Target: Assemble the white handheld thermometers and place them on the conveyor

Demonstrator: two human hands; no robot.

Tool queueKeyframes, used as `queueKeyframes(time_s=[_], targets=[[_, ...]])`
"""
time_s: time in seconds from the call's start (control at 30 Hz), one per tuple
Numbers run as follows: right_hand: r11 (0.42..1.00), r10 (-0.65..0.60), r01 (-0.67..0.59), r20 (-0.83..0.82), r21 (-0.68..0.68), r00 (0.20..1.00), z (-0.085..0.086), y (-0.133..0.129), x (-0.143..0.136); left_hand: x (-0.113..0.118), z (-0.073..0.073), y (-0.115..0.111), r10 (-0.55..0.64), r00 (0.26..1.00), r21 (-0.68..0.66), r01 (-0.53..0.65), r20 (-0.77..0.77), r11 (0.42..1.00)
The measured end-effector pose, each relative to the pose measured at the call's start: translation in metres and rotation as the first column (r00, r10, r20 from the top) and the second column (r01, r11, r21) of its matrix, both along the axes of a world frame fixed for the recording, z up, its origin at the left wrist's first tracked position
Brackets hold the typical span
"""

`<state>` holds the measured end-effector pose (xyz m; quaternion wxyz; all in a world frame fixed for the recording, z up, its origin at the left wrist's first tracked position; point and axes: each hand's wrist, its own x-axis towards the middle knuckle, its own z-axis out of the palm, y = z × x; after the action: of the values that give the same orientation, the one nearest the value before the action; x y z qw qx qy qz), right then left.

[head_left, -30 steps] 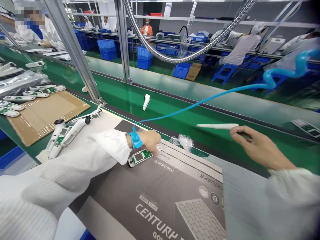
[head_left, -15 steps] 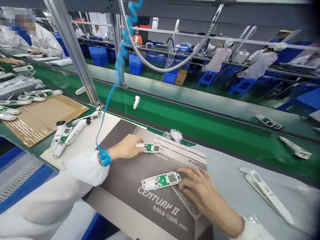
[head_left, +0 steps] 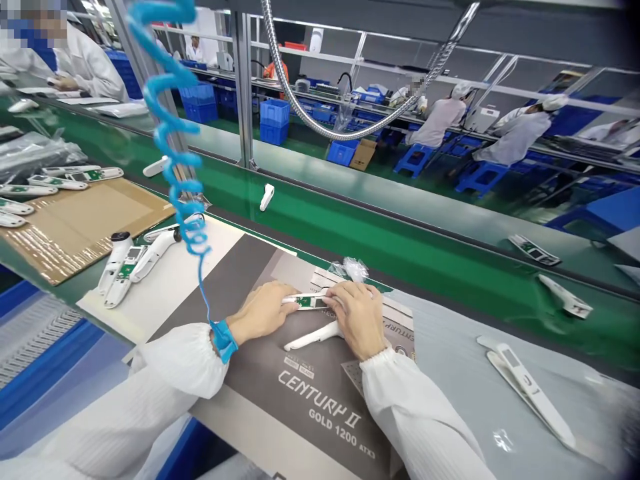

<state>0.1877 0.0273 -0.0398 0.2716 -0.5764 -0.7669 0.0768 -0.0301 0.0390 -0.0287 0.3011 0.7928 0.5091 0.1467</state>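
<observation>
A slim white plastic housing with a green circuit board and a small grey screen (head_left: 306,302) is held level above the printed cardboard. My left hand (head_left: 267,308) pinches its left end. At the screen end, the fingers of my right hand (head_left: 357,315) close on it, hiding that tip. Just below lies a second white handle-shaped housing (head_left: 313,336), its smooth side showing; its right end disappears beneath my right hand, and I cannot tell whether the palm touches it. A blue wrist strap (head_left: 223,340) with a coiled cord circles my left wrist.
Several white housings (head_left: 131,270) lie on pale card at left, near a brown cardboard sheet (head_left: 95,223) bearing more. White parts (head_left: 531,393) rest on the grey sheet at right. A green conveyor belt (head_left: 380,233) runs behind. Crumpled clear plastic (head_left: 354,268) sits at the cardboard's far edge.
My right hand has moved up and left onto the screen end of the housing in my left hand. The lower housing now shows its smooth side instead of its board.
</observation>
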Motion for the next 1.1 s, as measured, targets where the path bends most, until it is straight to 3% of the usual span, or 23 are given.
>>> queueKeyframes(time_s=[0.1, 0.2, 0.27, 0.33, 0.43, 0.5, 0.57, 0.7, 0.8, 1.0, 1.1], targets=[[0.999, 0.032, -0.033, 0.053, 0.033, 0.998, -0.001, -0.010, -0.008, 0.001, -0.002, 0.000, 0.097, 0.995, -0.055, -0.096, 0.016, 0.994], [0.992, 0.122, -0.122, 0.015, -0.019, 0.992, 0.005, -0.019, -0.011, -0.003, -0.006, 0.008, 0.259, 0.966, -0.115, -0.255, 0.019, 0.960], [0.993, 0.079, -0.081, -0.035, -0.088, 0.996, 0.009, -0.010, -0.003, -0.008, -0.008, 0.013, 0.325, 0.943, -0.186, -0.309, 0.064, 0.933], [0.986, -0.098, 0.092, -0.037, -0.142, 0.995, 0.010, 0.013, 0.012, -0.011, -0.008, 0.015, 0.336, 0.931, -0.264, -0.292, 0.140, 0.919], [0.919, -0.362, 0.362, 0.033, -0.158, 0.932, 0.002, 0.056, 0.043, -0.013, -0.004, 0.009, 0.328, 0.876, -0.371, -0.191, 0.353, 0.909], [0.889, -0.429, 0.433, 0.057, -0.152, 0.901, -0.005, 0.073, 0.061, -0.013, 0.000, 0.003, 0.348, 0.783, -0.440, -0.107, 0.515, 0.892], [0.880, -0.451, 0.454, 0.052, -0.143, 0.891, -0.009, 0.073, 0.074, -0.012, 0.006, -0.004, 0.359, 0.713, -0.474, -0.043, 0.603, 0.880], [0.895, -0.420, 0.418, 0.020, -0.157, 0.907, -0.005, 0.028, 0.105, -0.011, 0.017, -0.019, 0.337, 0.726, -0.485, -0.005, 0.600, 0.874], [0.872, -0.445, 0.443, 0.041, -0.208, 0.895, 0.002, -0.019, 0.154, -0.010, 0.020, -0.030, 0.357, 0.712, -0.536, 0.033, 0.604, 0.843], [0.605, -0.759, 0.774, 0.159, -0.188, 0.632, 0.015, -0.091, 0.268, 0.001, 0.018, -0.041, 0.247, 0.773, -0.565, 0.169, 0.584, 0.808], [0.594, -0.762, 0.771, 0.149, -0.230, 0.631, 0.009, -0.102, 0.284, 0.012, 0.017, -0.044, 0.197, 0.791, -0.557, 0.208, 0.579, 0.804]])
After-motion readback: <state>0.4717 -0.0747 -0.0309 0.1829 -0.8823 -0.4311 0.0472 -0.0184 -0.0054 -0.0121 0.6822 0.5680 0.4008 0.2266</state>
